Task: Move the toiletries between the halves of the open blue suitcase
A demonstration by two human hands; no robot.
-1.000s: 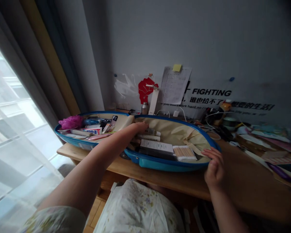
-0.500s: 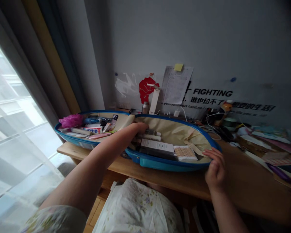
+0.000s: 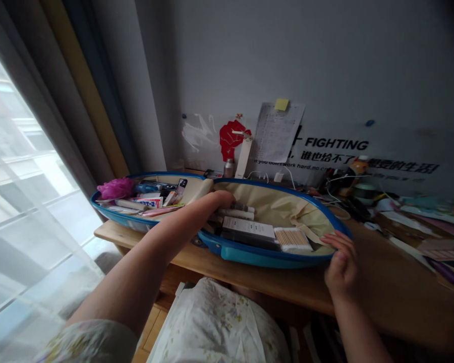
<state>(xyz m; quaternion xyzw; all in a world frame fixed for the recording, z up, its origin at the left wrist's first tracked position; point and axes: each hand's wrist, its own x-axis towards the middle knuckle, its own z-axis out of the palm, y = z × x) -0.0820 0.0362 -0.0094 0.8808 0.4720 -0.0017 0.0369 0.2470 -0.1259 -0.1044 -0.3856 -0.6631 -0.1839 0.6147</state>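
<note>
A blue suitcase point(image 3: 272, 260) with a beige lining lies open in two halves. My left hand point(image 3: 224, 198) reaches into the right half, over a dark small bottle or tube point(image 3: 242, 207) with a pale cap; its fingers are hidden, so any hold cannot be told. Just below lies a white tube point(image 3: 237, 214). In front of these are a white-and-black box point(image 3: 248, 228) and a pack of cotton swabs point(image 3: 292, 238). My right hand point(image 3: 341, 262) is closed over the suitcase's right rim, with its fingers on the inner side and beside a beige strap point(image 3: 306, 229).
The left half holds a pink bath puff point(image 3: 116, 188), a toothpaste box point(image 3: 153, 202) and several toiletries. Behind stand a metallic bottle point(image 3: 229, 168) and a white lamp point(image 3: 244, 157). Papers and clutter cover the wooden desk's point(image 3: 378, 282) right side. A curtained window is at left.
The whole view has shifted slightly, so things appear a little further right. Both hands stay at nearly the same places on the suitcase, and its contents look unchanged.
</note>
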